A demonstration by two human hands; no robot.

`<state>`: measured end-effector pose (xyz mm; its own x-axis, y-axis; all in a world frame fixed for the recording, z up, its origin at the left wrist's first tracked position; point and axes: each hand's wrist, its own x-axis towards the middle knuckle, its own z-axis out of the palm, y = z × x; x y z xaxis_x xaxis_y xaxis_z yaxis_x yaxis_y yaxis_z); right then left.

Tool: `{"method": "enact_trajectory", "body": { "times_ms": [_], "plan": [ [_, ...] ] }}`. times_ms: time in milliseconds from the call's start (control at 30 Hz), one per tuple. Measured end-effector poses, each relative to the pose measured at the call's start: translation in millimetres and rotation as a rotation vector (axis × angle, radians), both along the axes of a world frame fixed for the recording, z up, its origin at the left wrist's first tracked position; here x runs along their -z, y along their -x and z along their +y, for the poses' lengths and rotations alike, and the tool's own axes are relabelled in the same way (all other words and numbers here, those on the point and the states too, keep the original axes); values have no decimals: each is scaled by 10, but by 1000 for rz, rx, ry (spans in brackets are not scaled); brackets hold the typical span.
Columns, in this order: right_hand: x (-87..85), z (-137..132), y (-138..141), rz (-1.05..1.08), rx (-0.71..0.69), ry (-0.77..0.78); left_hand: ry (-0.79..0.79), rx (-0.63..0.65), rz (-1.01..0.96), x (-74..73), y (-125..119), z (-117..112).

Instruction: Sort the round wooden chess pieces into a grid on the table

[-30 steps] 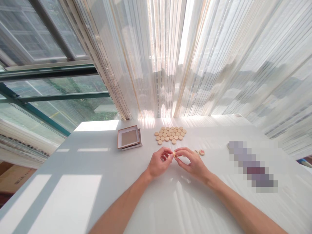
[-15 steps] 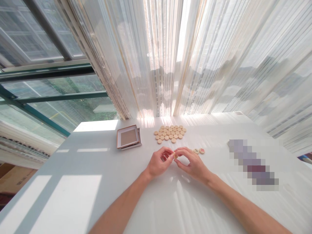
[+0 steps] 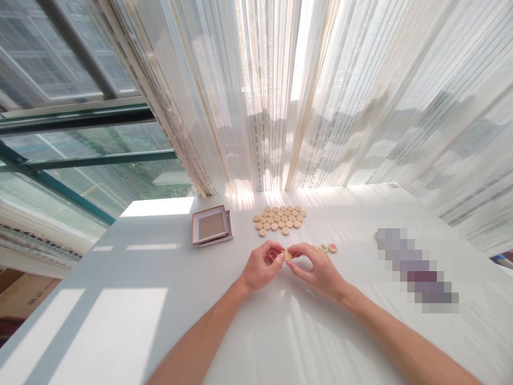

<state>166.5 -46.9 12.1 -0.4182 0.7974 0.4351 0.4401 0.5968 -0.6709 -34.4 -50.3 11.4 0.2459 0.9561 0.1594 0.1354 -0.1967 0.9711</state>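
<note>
Between my two hands, just above the table, is a round, pale wooden xiangqi piece (image 3: 288,256). My left hand (image 3: 262,266) pinches its left edge with thumb and fingers. From the other side, the fingertips of my right hand (image 3: 316,270) close on the same piece. Right behind my right hand lie face-up pieces, one with a dark character (image 3: 323,248) and one with a red character (image 3: 332,248); another is partly hidden by the fingers. Beyond my hands, several blank-side-up xiangqi pieces (image 3: 280,218) lie grouped together.
An open shallow box (image 3: 212,223) sits left of the grouped pieces on the white table (image 3: 192,321). At the right lies a pixelated, unrecognisable object (image 3: 417,270). Sheer curtains (image 3: 272,96) hang at the far edge, and a window (image 3: 92,139) is at the left.
The xiangqi piece between my fingertips has turned and shows more of its pale face. My hands stay in nearly the same place.
</note>
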Motion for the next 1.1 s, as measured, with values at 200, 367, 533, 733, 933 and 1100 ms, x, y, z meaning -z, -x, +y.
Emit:
{"method": "enact_trajectory", "body": {
  "times_ms": [200, 367, 533, 733, 933, 1100],
  "plan": [
    [-3, -2, 0, 12, 2, 12, -3, 39, 18, -18, 14, -4],
    [-19, 3, 6, 25, -2, 24, -8, 44, 33, -7, 18, -1],
    [-27, 1, 9, 36, 5, 36, -2, 51, 24, 8, 13, -4],
    [-44, -6, 11, 39, 2, 49, -16, 53, 15, 11, 13, -1],
    [-52, -12, 11, 44, 2, 66, -11, 56, 31, 3, 21, -1],
    [-56, -9, 9, 46, 9, 66, 23, 63, 25, -28, 18, -3]
  ]
}}
